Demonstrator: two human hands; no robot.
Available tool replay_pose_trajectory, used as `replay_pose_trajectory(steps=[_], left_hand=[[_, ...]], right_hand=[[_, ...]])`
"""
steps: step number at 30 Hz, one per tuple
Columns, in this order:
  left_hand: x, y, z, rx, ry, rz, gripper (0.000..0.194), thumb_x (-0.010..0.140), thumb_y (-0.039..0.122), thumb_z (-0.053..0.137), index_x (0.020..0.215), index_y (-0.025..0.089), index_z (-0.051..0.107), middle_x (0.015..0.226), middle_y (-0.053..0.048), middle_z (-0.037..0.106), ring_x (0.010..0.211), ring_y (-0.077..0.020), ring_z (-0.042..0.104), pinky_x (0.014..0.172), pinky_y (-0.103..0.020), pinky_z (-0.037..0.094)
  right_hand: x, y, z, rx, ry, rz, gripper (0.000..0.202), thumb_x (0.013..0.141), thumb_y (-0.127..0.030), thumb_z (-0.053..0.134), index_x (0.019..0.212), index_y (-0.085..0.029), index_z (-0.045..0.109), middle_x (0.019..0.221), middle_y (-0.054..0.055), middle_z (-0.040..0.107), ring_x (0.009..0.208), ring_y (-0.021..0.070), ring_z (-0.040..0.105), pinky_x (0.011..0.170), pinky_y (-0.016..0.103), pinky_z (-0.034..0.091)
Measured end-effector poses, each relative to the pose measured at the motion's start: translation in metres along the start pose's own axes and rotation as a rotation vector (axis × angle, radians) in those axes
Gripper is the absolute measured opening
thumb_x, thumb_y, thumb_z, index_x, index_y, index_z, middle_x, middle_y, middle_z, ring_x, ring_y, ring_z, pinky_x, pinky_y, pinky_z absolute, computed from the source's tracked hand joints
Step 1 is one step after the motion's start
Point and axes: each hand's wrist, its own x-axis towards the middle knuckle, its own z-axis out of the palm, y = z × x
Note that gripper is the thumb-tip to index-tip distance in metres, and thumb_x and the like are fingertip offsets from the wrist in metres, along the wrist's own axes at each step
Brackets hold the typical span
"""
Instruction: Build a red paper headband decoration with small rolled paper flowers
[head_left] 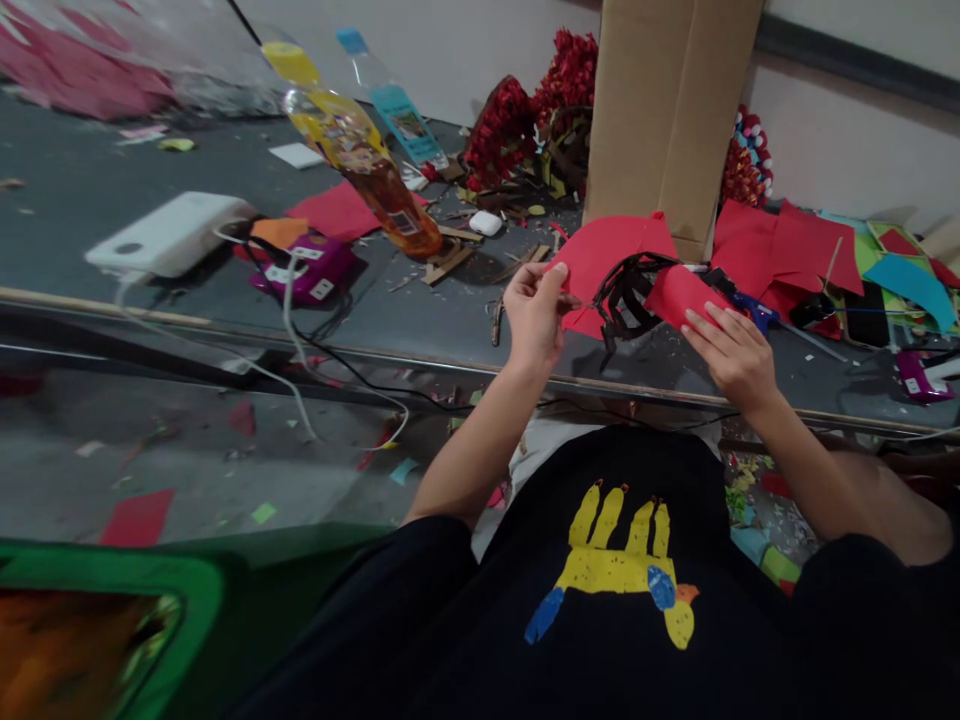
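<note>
- OK, grey worktable (457, 325) runs across; tall cardboard pc (667, 120) stands at its back, against pale wall (480, 50).
- Red sheet (607, 250) + black strip frame (630, 300) w/ small red flap (679, 295): held up just in front of cardboard's foot.
- L hand (536, 305): thumb + fingertips closed in a pinch on red sheet's edge, front-left of cardboard.
- R hand (731, 350): fingers nearly straight, laid over small red flap, front-right of cardboard; thumb hidden, can't tell how tight.
- Left of cardboard: red fringed bundles (502, 130), white case (487, 223), yellow-cap bottle (394, 205), blue-cap bottle (405, 120); farther left, purple pwr strip (315, 268) & white device (169, 235).
- Right of cardboard: red paper pile (784, 250), blue-handled tool (757, 312).
- Surface littered w/ scraps, twiggy bits, etc.; white cord (292, 325) hangs over front edge.
- Floor (67, 430), well in front & left of cardboard: grey, scraps all over; green bin (206, 600) nearest the camera.
</note>
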Motion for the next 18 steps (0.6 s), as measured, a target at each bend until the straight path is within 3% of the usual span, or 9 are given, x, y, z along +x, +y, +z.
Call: replay_pose_trajectory(steps=[11, 18], left_hand=[[0.002, -0.004, -0.002, -0.020, -0.013, 0.006, 0.032, 0.067, 0.033, 0.074, 0.067, 0.020, 0.045, 0.050, 0.010, 0.045, 0.037, -0.0029, 0.048, 0.040, -0.013, 0.038], [0.002, -0.004, -0.002, -0.023, 0.000, 0.007, 0.033, 0.066, 0.032, 0.074, 0.066, 0.020, 0.044, 0.050, 0.010, 0.046, 0.036, -0.0031, 0.047, 0.040, -0.014, 0.039]], right_hand=[[0.004, -0.013, 0.002, -0.015, 0.094, -0.043, 0.037, 0.091, -0.011, 0.045, 0.123, -0.021, 0.060, 0.125, 0.001, 0.064, 0.124, 0.0180, 0.054, 0.102, 0.034, 0.044], [-0.003, -0.007, 0.004, -0.023, 0.001, -0.029, 0.039, 0.091, -0.011, 0.045, 0.125, -0.024, 0.058, 0.127, 0.001, 0.063, 0.126, 0.0178, 0.052, 0.103, 0.035, 0.044]])
